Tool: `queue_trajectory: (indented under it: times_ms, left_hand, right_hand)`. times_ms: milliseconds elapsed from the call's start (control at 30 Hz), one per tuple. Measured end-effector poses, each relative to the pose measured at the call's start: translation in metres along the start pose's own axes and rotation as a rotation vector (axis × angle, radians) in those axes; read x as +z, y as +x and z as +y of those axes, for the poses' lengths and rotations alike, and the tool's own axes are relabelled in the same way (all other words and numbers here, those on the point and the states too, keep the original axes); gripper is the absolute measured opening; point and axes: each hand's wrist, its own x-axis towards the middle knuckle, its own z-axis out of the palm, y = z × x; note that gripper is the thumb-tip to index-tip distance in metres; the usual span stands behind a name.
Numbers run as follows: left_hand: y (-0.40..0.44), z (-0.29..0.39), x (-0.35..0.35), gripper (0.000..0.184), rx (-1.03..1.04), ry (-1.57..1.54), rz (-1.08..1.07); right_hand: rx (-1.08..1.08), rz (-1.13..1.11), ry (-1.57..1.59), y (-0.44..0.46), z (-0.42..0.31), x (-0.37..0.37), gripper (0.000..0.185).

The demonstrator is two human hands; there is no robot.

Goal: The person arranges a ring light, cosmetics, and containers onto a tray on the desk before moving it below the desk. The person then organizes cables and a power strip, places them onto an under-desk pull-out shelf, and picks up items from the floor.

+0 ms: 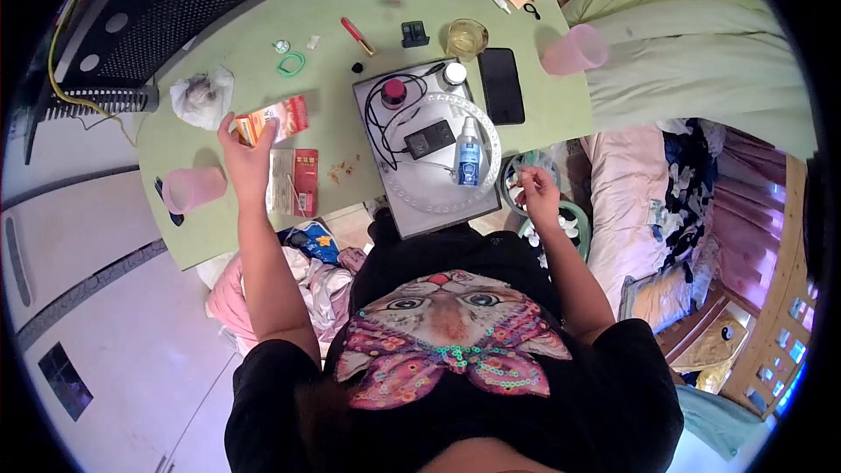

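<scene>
My left hand [249,156] is closed on a small red and orange packet [286,117], held over the left part of the table. Just below it, a red and white card-like pack [305,182] lies on the table with a thin stick on it. Brown crumbs [343,168] are scattered beside that pack. My right hand [538,193] hovers past the table's front edge, above a green-rimmed bin [576,213] with white scraps inside. Its fingers are curled together, and what they hold, if anything, is too small to make out.
A grey box [412,210] carries a spray bottle [469,158], a black adapter [429,139], a cable and a clear ring. Around it are a phone [502,86], a glass bowl [467,38], pink cups [575,50] and a crumpled plastic bag [203,98]. A bed [626,201] stands right.
</scene>
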Motion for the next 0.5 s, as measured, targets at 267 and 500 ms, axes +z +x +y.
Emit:
queue_trajectory:
  times_ms: [267,500]
  left_hand:
    - [-0.112,0.056,0.059,0.053,0.154,0.151,-0.968]
    - [-0.117,-0.026,0.136,0.048,0.086,0.417,-1.072]
  right_hand:
    - [0.021,-0.025,0.010,0.002,0.010,0.006,0.019]
    - [0.019,-0.025,-0.025,0.001,0.015,0.017,0.019]
